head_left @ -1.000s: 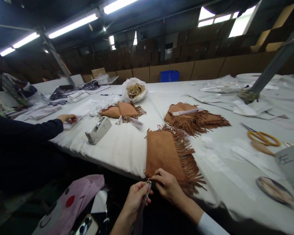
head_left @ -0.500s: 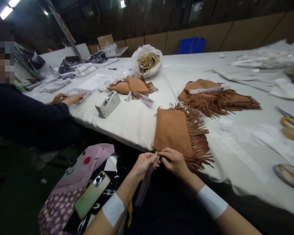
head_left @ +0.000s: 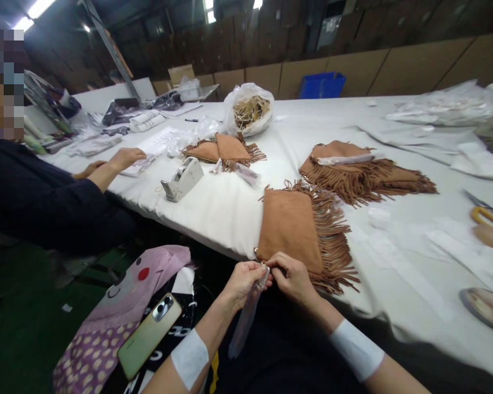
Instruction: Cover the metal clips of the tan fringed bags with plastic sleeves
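A brown fringed pouch [head_left: 290, 227] lies flat at the table's near edge, its fringe spreading to the right. Just below its near left corner, my left hand [head_left: 244, 282] is closed on a strip in clear plastic [head_left: 246, 323], which hangs down over my lap. A small metal piece shows at the strip's top, by my fingertips. My right hand [head_left: 291, 276] is pinched close against the left one, beside that metal piece and the pouch's lower edge. What its fingers hold is too small to make out. A white paper band wraps each of my forearms.
More fringed brown pouches [head_left: 353, 167] lie farther back on the white table [head_left: 225, 219]. Around them are a tape dispenser [head_left: 184, 178], a plastic bag of tan pieces [head_left: 250, 112] and yellow-handled scissors [head_left: 491, 214]. A phone [head_left: 150, 334] rests on my left. A co-worker's arm [head_left: 45, 194] reaches in.
The view has tilted up slightly. My hands stay together at the pouch's corner, and the plastic strip shows more fully below my left hand. The co-worker's hand has lifted slightly.
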{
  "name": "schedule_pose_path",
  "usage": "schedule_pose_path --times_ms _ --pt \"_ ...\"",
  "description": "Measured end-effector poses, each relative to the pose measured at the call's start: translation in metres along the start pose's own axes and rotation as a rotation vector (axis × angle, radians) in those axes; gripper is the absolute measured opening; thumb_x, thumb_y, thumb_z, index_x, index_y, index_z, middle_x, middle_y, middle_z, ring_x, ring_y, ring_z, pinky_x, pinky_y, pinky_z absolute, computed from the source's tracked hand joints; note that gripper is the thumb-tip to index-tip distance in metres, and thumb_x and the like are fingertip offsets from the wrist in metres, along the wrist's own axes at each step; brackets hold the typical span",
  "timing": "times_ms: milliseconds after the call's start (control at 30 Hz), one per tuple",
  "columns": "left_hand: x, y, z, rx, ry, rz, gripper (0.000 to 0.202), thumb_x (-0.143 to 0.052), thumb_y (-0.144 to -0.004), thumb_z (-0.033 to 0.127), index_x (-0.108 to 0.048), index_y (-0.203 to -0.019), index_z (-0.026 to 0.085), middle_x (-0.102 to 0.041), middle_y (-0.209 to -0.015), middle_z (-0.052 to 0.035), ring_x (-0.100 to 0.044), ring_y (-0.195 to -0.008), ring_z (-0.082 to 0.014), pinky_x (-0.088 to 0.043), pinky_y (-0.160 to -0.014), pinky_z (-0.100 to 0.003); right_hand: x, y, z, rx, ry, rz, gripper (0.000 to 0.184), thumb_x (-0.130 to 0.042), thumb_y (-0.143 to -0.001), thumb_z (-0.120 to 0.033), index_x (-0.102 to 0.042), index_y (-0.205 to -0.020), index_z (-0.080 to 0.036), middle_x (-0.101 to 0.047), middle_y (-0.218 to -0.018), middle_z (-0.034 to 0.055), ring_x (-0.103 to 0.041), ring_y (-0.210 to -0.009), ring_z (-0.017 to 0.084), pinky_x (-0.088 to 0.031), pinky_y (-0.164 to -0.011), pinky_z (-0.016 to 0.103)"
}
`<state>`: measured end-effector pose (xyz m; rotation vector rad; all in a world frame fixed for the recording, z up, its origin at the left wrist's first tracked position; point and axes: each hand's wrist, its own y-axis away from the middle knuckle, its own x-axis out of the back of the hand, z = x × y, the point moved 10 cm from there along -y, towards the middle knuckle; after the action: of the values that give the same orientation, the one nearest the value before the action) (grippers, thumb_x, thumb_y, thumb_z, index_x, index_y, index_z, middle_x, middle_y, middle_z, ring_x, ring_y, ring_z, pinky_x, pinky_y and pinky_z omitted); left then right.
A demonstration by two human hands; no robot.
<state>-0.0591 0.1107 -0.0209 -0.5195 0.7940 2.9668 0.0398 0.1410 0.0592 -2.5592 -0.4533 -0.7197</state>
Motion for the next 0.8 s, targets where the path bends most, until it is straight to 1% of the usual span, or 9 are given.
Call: schedule_pose_path --times_ms 200,333,433,500,567,633,700,733,800 --pt "0.000 -0.002 -0.002 -0.047 -0.102 0.029 0.037 -0.072 -0.062 0.046 -0.059 -0.069 0.013 -0.064 -0.057 -0.0045 -0.051 -0.044 -0.0095 -0.035 -0.048 -0.023 -0.006 0.001 0.002 0.022 0.062 -0.085 0.020 -0.047 -0.073 -0.008 -0.063 -0.072 -0.020 -0.064 -0.074 0.0031 -0.059 -0.071 0.015 -0.044 -0.066 0.024" --pt "-0.003 -0.006 0.003 -0.123 -0.229 0.071 0.035 -0.066 -0.066 0.048 -0.054 -0.066 0.015 -0.062 -0.056 -0.0023 -0.048 -0.043 -0.0083 -0.030 -0.045 -0.021 -0.007 0.004 -0.002 0.073 0.096 -0.120 0.023 -0.045 -0.076 -0.007 -0.065 -0.076 -0.019 -0.064 -0.074 0.0033 -0.060 -0.072 0.015 -0.045 -0.068 0.024" --pt "-0.007 -0.005 0.011 -0.190 -0.343 0.071 0.033 -0.060 -0.072 0.048 -0.054 -0.068 0.016 -0.059 -0.053 -0.0002 -0.046 -0.041 -0.0087 -0.029 -0.044 -0.021 -0.001 0.006 -0.005 0.077 0.054 -0.093 0.024 -0.044 -0.080 -0.009 -0.066 -0.080 -0.019 -0.066 -0.078 0.0040 -0.061 -0.074 0.015 -0.047 -0.070 0.024" --pt "-0.006 0.000 0.018 -0.226 -0.429 0.071 0.034 -0.054 -0.076 0.049 -0.055 -0.067 0.017 -0.058 -0.052 -0.0003 -0.048 -0.043 -0.0109 -0.032 -0.046 -0.023 0.013 0.008 -0.003 0.029 0.022 0.005 0.024 -0.043 -0.083 -0.012 -0.065 -0.088 -0.019 -0.067 -0.083 0.0048 -0.062 -0.077 0.015 -0.048 -0.072 0.025" --pt "0.003 0.006 0.027 -0.267 -0.511 0.091 0.035 -0.049 -0.080 0.048 -0.057 -0.065 0.017 -0.060 -0.056 -0.0021 -0.054 -0.052 -0.0146 -0.038 -0.052 -0.025 0.033 0.016 0.001 -0.015 0.057 0.151 0.025 -0.043 -0.084 -0.014 -0.063 -0.099 -0.018 -0.067 -0.092 0.0071 -0.063 -0.085 0.017 -0.050 -0.077 0.028" --pt "0.017 0.013 0.046 -0.364 -0.671 0.178 0.031 -0.045 -0.083 0.042 -0.061 -0.072 0.018 -0.065 -0.068 -0.0041 -0.060 -0.068 -0.0187 -0.043 -0.065 -0.028 0.049 0.026 0.003 -0.018 0.182 0.246 0.031 -0.048 -0.081 -0.015 -0.061 -0.109 -0.018 -0.064 -0.106 0.0106 -0.060 -0.098 0.022 -0.048 -0.087 0.035" --pt "0.025 0.019 0.069 -0.511 -0.901 0.297 0.025 -0.045 -0.083 0.032 -0.064 -0.092 0.020 -0.067 -0.086 -0.0065 -0.060 -0.087 -0.0223 -0.043 -0.081 -0.033 0.053 0.035 0.004 0.010 0.333 0.237 0.038 -0.053 -0.078 -0.016 -0.060 -0.114 -0.018 -0.060 -0.118 0.0129 -0.055 -0.109 0.026 -0.044 -0.095 0.043" --pt "0.023 0.019 0.078 -0.585 -1.016 0.333 0.028 -0.047 -0.082 0.028 -0.063 -0.103 0.020 -0.066 -0.094 -0.0080 -0.058 -0.094 -0.0237 -0.041 -0.086 -0.035 0.052 0.038 0.006 0.020 0.390 0.216 0.039 -0.054 -0.077 -0.016 -0.061 -0.116 -0.019 -0.059 -0.121 0.0132 -0.053 -0.112 0.028 -0.042 -0.096 0.045" --pt "0.010 0.013 0.087 -0.678 -1.169 0.305 0.035 -0.050 -0.077 0.022 -0.061 -0.111 0.019 -0.062 -0.103 -0.0103 -0.054 -0.102 -0.0250 -0.040 -0.090 -0.038 0.051 0.042 0.011 0.016 0.441 0.191 0.035 -0.053 -0.080 -0.017 -0.063 -0.114 -0.021 -0.059 -0.121 0.0127 -0.053 -0.112 0.028 -0.043 -0.096 0.046"
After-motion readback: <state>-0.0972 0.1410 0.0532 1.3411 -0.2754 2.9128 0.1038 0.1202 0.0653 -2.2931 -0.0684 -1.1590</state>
